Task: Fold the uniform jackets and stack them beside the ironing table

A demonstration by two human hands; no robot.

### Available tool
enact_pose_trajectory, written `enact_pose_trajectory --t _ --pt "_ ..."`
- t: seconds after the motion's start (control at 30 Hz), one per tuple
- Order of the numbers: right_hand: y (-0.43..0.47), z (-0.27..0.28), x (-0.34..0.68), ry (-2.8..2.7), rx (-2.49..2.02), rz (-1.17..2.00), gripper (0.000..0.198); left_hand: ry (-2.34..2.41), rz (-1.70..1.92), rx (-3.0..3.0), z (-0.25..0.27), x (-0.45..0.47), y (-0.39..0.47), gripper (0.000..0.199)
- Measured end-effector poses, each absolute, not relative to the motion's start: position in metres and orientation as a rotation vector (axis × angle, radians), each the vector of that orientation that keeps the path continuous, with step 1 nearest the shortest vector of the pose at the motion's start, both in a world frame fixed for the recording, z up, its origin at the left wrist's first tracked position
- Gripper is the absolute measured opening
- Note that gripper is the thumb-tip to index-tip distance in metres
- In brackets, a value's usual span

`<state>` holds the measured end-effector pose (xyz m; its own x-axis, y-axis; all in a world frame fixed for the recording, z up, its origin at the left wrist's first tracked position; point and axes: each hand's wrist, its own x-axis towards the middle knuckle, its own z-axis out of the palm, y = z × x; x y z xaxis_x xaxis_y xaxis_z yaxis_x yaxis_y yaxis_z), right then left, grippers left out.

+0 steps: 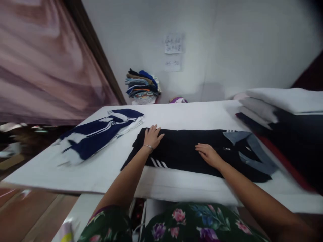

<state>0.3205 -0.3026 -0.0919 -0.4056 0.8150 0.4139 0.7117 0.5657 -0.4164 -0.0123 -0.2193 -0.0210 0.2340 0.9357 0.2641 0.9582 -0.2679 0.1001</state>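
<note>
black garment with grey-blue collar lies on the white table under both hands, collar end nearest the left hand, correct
Wrong hand: the head view shows the grey-blue collar of the black garment nearest the right hand, not the left hand. The rest stands.

This seems a garment workroom: a broad white table (191, 116) bears a black shirt (180, 146) and piled fabric (300, 134), with stacked clothes (142, 87) behind and paper notes (173, 63) (apparently handwritten) on the wall (239, 50).
</note>
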Motion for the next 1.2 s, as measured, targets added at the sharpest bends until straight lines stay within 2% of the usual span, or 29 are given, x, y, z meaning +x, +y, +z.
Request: enact_pose_trajectory --t 0.13,0.23,0.43,0.63,0.83,0.97,1.2 --pt "-0.303 -0.090 0.319 -2.214 -1.248 0.275 0.030 -2.047 -0.019 -2.403 -0.054 -0.013 -0.207 0.058" --pt "-0.304 -0.086 0.319 -2.194 -1.246 0.310 0.031 -2.040 0.075 -2.376 -0.066 -0.017 -0.203 0.060" --pt "-0.303 -0.071 0.325 -2.052 -1.451 0.161 0.039 -1.999 0.101 -2.330 -0.065 -0.017 -0.202 0.060" --pt "-0.303 -0.076 0.329 -2.184 -1.737 0.337 0.048 -1.986 0.128 -2.313 -0.065 -0.017 -0.202 0.060" --pt "-0.286 -0.056 0.348 -2.111 -1.755 0.198 0.042 -1.995 0.126 -2.314 -0.065 -0.016 -0.205 0.061" --pt "-0.251 -0.031 0.389 -1.987 -1.985 0.019 0.041 -1.996 0.111 -2.297 -0.065 -0.016 -0.207 0.061" --pt "-0.226 -0.035 0.442 -2.025 -2.157 0.115 0.029 -1.983 0.067 -2.288 -0.065 -0.015 -0.212 0.061"
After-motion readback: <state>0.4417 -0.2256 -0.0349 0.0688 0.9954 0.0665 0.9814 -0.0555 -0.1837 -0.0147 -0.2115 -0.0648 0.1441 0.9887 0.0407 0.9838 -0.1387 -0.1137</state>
